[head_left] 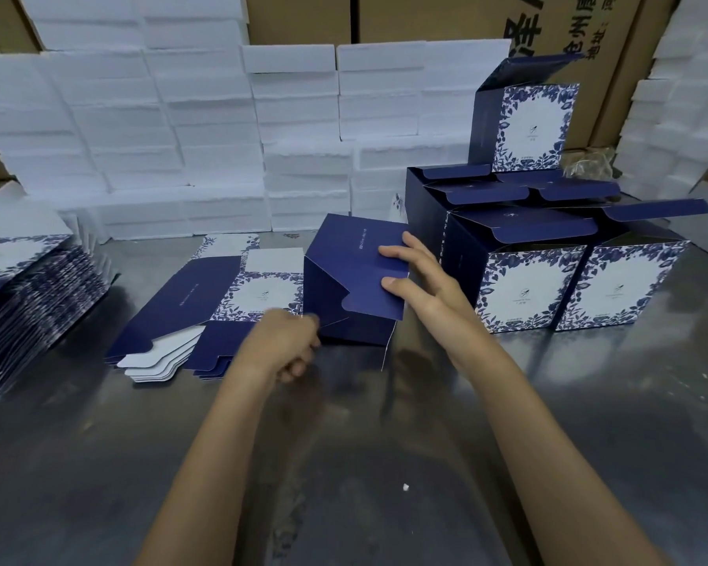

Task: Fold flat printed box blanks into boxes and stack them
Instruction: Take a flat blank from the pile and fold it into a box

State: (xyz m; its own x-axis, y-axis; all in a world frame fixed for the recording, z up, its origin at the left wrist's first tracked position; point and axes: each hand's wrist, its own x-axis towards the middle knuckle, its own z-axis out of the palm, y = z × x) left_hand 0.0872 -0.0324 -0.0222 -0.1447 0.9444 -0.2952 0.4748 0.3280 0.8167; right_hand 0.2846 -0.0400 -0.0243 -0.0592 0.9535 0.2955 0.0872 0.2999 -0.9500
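The right hand (419,279) presses straight fingers on the flap of the half-folded box (354,279) to close it, while the left hand (281,345), fingers curled at the box's lower corner, seems to steady it, near the finished boxes (556,275).

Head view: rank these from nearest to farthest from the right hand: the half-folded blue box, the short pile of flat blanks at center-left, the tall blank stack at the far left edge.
1. Half-folded blue box: the right hand touches its flap, center.
2. Short pile of flat blanks: lying left of that box.
3. Tall blank stack: at the far left table edge.
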